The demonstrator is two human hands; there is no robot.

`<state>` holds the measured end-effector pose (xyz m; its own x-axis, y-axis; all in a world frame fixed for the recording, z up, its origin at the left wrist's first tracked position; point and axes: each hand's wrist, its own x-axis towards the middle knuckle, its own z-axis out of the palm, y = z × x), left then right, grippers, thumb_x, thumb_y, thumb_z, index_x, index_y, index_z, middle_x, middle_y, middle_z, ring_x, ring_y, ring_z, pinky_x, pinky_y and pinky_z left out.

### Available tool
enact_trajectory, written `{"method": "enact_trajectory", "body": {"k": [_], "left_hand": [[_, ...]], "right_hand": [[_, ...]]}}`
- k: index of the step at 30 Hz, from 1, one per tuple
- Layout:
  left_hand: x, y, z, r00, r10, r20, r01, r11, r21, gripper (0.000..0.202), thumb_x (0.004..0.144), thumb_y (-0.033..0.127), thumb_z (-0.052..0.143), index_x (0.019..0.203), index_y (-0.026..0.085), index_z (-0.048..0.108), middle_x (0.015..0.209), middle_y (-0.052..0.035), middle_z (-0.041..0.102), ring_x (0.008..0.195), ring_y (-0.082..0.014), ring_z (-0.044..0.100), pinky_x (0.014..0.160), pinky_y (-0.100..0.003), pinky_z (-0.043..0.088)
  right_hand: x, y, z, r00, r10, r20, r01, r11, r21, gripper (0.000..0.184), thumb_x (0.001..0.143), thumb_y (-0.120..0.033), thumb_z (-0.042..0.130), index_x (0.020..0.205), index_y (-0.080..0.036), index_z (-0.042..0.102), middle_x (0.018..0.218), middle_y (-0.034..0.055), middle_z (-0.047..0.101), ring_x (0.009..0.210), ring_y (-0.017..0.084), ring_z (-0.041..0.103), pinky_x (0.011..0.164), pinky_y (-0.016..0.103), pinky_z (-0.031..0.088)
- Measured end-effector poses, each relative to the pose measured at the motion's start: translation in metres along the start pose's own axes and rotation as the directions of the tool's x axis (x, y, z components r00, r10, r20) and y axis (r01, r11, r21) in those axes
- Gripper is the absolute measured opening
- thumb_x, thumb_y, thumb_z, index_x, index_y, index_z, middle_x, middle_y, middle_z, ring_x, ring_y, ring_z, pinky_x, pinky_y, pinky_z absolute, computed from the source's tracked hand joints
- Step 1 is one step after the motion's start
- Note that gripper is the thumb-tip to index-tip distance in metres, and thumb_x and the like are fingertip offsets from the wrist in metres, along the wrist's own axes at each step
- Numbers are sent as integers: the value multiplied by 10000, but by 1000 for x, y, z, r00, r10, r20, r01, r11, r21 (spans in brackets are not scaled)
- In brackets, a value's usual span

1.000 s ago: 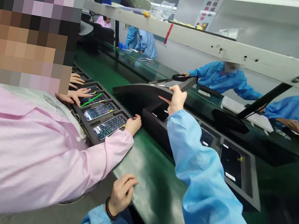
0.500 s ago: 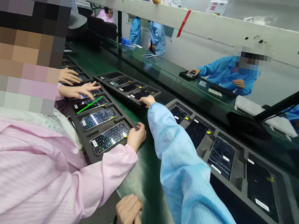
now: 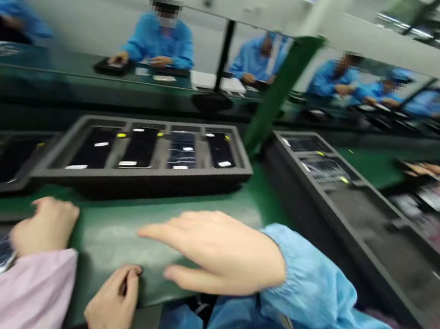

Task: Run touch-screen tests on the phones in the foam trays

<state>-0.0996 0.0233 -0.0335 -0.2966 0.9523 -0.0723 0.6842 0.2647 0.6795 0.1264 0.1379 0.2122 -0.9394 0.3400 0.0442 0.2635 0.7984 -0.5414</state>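
Observation:
My right hand (image 3: 221, 255), in a blue sleeve, hovers over the green work surface (image 3: 115, 225) with its fingers stretched out and nothing in them. Below and left of it, my left hand (image 3: 112, 304) is curled, thumb against fingers; a small dark spot shows at the fingertips, too small to name. Beyond my hands lies a grey foam tray (image 3: 158, 176) with several phones in its slots, among them a dark phone (image 3: 140, 148) bearing white labels and a yellow tab. Neither hand touches this tray.
A co-worker's hand (image 3: 49, 225) in a pink sleeve is at a phone tray on the left. Another long tray (image 3: 361, 235) on the right holds two phones at its far end. A green post (image 3: 276, 100) rises behind. People in blue sit across the bench.
The view has swung to the right. My right hand has drawn back from the tray at the far left and is now open in front of me. My left hand stays curled.

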Motion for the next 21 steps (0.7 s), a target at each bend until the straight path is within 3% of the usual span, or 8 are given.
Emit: {"method": "enact_trajectory", "body": {"k": [2,4,6,9,11,14,18,21], "left_hand": [[3,-2,-5,999,13,52,-16,998,65,298,939,516,498,904,341,736,890,-15,766,734,-283,720,575,-350,524],[17,8,-8,988,30,155,-47,993,106,329,898,559,484,908,360,747,911,-6,788,756,-288,738,607,-349,536],[28,29,-6,967,29,251,-65,988,137,402,876,603,450,957,346,749,998,-21,795,847,-281,750,685,-343,556],[30,68,9,938,58,342,-106,987,124,488,859,639,399,987,315,741,1059,-46,788,952,-288,742,794,-360,561],[22,94,27,920,117,373,-151,987,63,492,852,643,405,982,302,736,1103,-47,779,1005,-291,727,845,-368,551],[3,127,56,886,218,410,-197,976,-93,438,857,621,472,956,285,736,1131,-47,764,1021,-280,701,853,-353,529],[-17,157,86,835,278,475,-149,945,-292,354,844,570,598,940,267,756,1045,-51,757,912,-242,669,803,-323,519],[-22,174,103,804,295,517,-67,908,-414,428,817,581,655,1063,242,741,1002,-66,746,868,-222,665,761,-311,526]], "right_hand": [[-82,-6,17,970,170,-174,-155,983,95,526,1007,-322,581,1495,-154,478,1377,116,677,1223,230,672,1026,354,553],[-160,-16,37,790,427,-440,-358,904,234,455,1002,-280,574,1453,-297,519,1296,32,723,1147,170,708,982,302,578],[-227,-27,57,417,613,-671,-551,758,350,336,993,-328,563,1324,-362,607,1166,13,759,1000,180,746,873,321,616],[-303,-30,76,-296,518,-803,-754,389,529,398,935,-514,529,1260,-310,638,1095,92,734,957,285,728,788,448,617],[-337,-19,81,-580,361,-730,-777,25,629,598,913,-582,452,1391,-238,552,1253,185,680,1136,382,670,941,598,541],[-368,9,79,-605,487,-630,-743,-63,666,769,841,-649,517,1415,-138,505,1196,260,692,1140,471,661,974,680,477],[-387,33,75,-533,629,-565,-717,18,696,531,780,-574,591,1144,-190,632,991,169,760,872,376,746,841,527,581],[-396,18,77,-529,601,-599,-699,92,710,571,714,-478,630,1204,-187,595,1118,181,751,996,374,735,928,528,572]]}}
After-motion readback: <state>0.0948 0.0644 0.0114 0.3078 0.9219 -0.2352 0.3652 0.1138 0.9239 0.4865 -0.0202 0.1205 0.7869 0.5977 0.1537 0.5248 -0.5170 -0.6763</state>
